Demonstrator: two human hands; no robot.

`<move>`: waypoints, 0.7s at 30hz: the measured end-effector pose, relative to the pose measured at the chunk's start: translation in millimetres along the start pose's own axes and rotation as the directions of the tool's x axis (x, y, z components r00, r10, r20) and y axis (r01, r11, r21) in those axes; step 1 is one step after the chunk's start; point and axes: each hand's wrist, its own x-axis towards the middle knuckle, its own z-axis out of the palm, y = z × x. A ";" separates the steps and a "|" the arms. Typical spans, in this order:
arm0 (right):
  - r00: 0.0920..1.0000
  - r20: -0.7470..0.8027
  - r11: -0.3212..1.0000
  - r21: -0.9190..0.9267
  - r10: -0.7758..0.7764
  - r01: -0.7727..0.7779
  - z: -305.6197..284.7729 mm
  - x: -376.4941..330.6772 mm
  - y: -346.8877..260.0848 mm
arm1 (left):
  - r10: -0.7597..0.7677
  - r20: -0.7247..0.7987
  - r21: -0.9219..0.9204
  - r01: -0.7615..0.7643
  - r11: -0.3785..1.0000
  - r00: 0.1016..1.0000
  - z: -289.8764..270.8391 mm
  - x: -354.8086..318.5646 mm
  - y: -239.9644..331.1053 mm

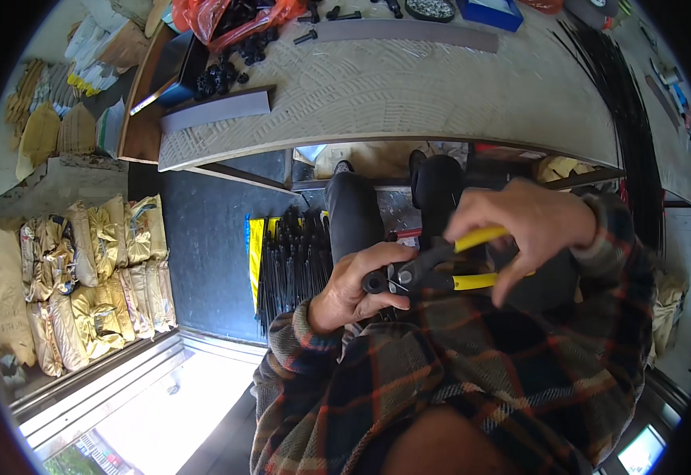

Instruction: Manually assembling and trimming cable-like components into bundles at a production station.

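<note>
You have the pliers (405, 275) over your lap, on your side of the table (440, 95) and lower than its near edge. Their long axis runs side to side, roughly along that edge: the jaws point to your left, the yellow handles to your right, spread apart. Your left hand (353, 286) is closed with thumb and fingers around a small black round-ended piece (375, 282) at the jaw end. Your right hand (531, 226) grips the handles, palm over the upper one and a digit against the lower — it is blurred, so the exact finger placement cannot be told.

For writing, look left of the table and nearer you: a long tan package (9, 285) among the wrapped packages (96, 317) bears dark marks, too small to make out.

Below the table's near edge, beside your left leg, stands a bundle of thin black strips (294, 265) next to a yellow sheet (256, 265). On the table's far left lies an orange-red plastic bag (282, 11) with black pieces — and long black strands (634, 127) trail over its right end.
</note>
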 end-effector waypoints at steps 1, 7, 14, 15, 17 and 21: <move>1.000 -0.005 1.000 0.003 0.003 -0.003 9.4 -0.8 0.5 | 0.000 0.006 -0.002 0.000 1.000 1.000 2.4 -0.9 1.7; 0.855 -0.382 0.628 -0.773 -0.352 -0.087 49.7 -7.1 12.2 | -0.153 -0.327 -0.050 0.145 0.988 0.932 14.1 -1.2 -1.5; 0.874 -0.477 0.990 -0.138 -0.087 0.024 47.8 -13.7 19.1 | -0.196 -0.245 -0.268 0.128 0.955 0.949 16.3 -1.0 -9.2; 0.848 -0.526 0.998 -0.042 -0.068 0.054 50.4 -15.1 22.5 | -0.084 -0.225 -0.227 0.032 0.973 0.971 17.2 -0.7 -12.7; 0.821 -0.570 0.994 0.054 -0.045 0.092 52.6 -12.2 24.6 | -0.049 -0.204 -0.272 -0.008 0.962 0.978 16.0 -4.8 -18.0; 0.834 -0.460 0.638 -0.749 -0.306 -0.180 48.3 -1.5 14.6 | -0.127 -0.238 -0.313 0.048 0.949 0.963 17.2 -3.8 -16.2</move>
